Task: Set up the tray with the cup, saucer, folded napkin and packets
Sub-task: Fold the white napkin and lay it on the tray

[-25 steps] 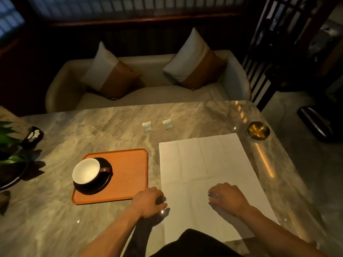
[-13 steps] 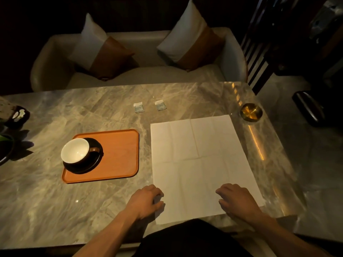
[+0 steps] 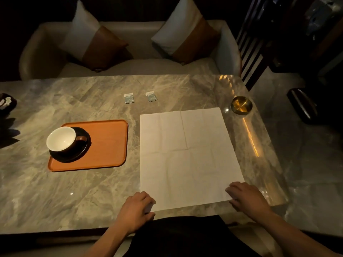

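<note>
A white napkin [image 3: 187, 156] lies unfolded and flat on the marble table [image 3: 55, 191]. My left hand [image 3: 135, 208] pinches its near left corner, and my right hand [image 3: 248, 198] grips its near right corner. To the left sits an orange tray [image 3: 109, 143] carrying a white-lined cup [image 3: 61, 139] on a dark saucer [image 3: 81, 154]. Two small packets [image 3: 129, 98] [image 3: 151, 96] lie on the table beyond the napkin.
A brass ashtray [image 3: 241, 105] stands at the table's far right corner. A dark dish [image 3: 6, 103] sits at the left edge. A cream sofa [image 3: 130, 65] with two cushions faces the table's far side. A dark slatted screen [image 3: 254, 52] stands on the right.
Both hands slid toward me along the napkin to its near corners, and the right one moved outward to the right. The camera tilted down, so the table appears higher in view.
</note>
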The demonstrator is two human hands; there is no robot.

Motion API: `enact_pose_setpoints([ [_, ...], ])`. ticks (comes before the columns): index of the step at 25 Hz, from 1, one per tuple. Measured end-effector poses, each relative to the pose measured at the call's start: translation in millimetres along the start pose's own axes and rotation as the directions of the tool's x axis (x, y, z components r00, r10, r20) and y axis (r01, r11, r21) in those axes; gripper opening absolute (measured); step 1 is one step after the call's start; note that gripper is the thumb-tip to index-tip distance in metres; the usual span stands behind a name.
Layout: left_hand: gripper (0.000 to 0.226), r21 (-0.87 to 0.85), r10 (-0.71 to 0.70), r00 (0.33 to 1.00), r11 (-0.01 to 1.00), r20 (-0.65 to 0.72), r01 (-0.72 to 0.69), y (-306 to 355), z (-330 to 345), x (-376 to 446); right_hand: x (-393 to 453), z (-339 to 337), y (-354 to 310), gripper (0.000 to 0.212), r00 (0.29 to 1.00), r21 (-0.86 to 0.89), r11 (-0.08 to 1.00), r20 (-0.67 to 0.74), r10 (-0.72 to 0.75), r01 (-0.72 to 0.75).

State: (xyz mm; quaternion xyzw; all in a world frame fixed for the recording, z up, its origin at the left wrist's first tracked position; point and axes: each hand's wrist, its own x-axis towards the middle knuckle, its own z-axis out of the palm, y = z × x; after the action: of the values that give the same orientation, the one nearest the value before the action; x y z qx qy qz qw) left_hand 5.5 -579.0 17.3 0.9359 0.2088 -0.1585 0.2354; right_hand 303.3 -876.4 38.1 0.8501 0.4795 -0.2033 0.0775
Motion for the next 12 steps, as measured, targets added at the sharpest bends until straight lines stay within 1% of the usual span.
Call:
enact_pose_setpoints([
  [4, 0.04, 0.044, -0.063, 0.992, 0.997, -0.105, 0.068, 24, 14, -10, -11, 3, 41, 0.03, 0.989, -0.047, 0.989, -0.023, -0.144, 0.143],
  [5, 0.04, 0.047, -0.081, 0.987, 0.995, -0.136, 0.088, 29, 15, -13, -11, 4, 48, 0.03, 0.982, -0.051, 0.982, -0.05, -0.182, 0.18],
  [7, 0.04, 0.087, -0.088, 0.98, 0.991, -0.179, 0.105, 38, 13, -13, -9, 6, 57, 0.037, 0.957, -0.107, 0.958, -0.092, -0.276, 0.266],
  [9, 0.045, 0.183, -0.048, 0.985, 0.98, -0.163, 0.078, 46, 11, -13, -5, 8, 63, 0.04, 0.921, -0.2, 0.915, -0.101, -0.375, 0.351],
  [10, 0.051, 0.237, -0.03, 0.991, 0.97, -0.127, 0.059, 48, 9, -15, -4, 8, 64, 0.039, 0.903, -0.24, 0.889, -0.09, -0.421, 0.39],
  [12, 0.066, 0.32, -0.058, 0.998, 0.945, -0.037, 0.067, 51, 4, -18, 0, 6, 66, 0.035, 0.878, -0.28, 0.855, -0.073, -0.473, 0.437],
])
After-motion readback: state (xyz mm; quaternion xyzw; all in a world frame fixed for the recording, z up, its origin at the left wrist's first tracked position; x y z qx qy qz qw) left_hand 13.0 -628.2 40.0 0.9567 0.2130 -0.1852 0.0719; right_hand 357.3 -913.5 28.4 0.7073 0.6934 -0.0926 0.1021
